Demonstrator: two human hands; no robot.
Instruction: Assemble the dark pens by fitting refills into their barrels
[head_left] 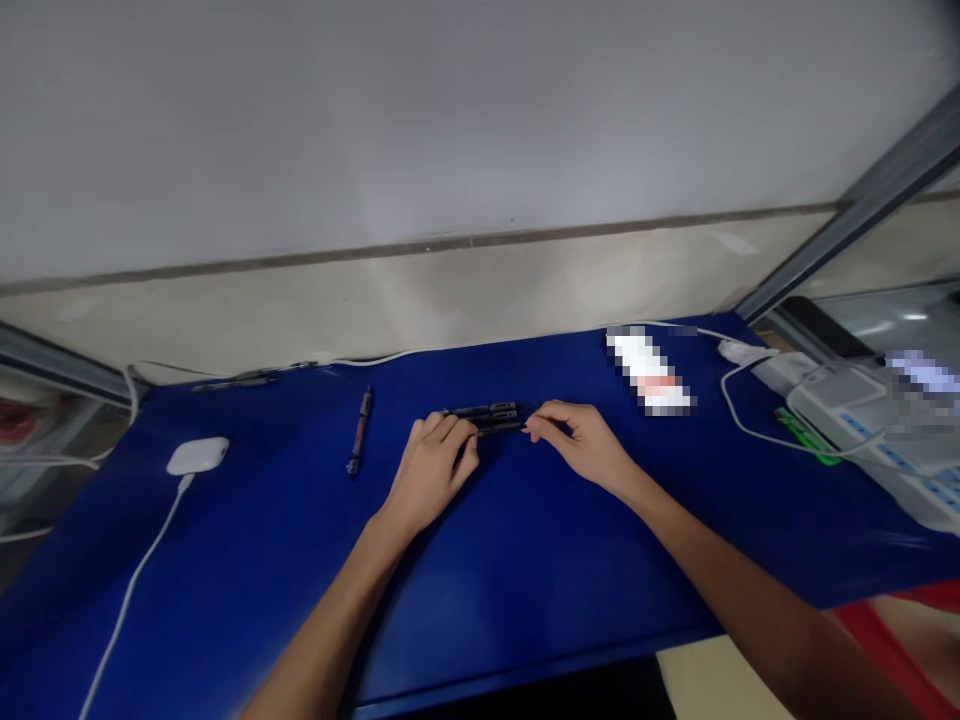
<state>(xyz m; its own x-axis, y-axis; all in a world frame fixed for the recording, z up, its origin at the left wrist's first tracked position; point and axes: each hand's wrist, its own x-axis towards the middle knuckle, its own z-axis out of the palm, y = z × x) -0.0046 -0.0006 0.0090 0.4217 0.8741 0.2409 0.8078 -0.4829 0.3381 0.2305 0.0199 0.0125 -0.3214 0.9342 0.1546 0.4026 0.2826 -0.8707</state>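
Blue table (pixel 525 560) spans the view. At 3 o'clock sits a white machine (pixel 877 420) with a white cable (pixel 750 425). At 9 o'clock, a white puck-shaped device (pixel 197 456). Left hand (pixel 431 470) and right hand (pixel 585 440) each pinch an end of a dark pen bundle (pixel 491 418) lying at centre, fingers closed narrow. A single pen (pixel 360 430) lies apart at 10 o'clock.

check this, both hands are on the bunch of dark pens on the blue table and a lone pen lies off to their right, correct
Not quite. Both the left hand and right hand are on the bunch of dark pens on the blue table, but the lone pen lies off to their left, not their right. The head view shows this.
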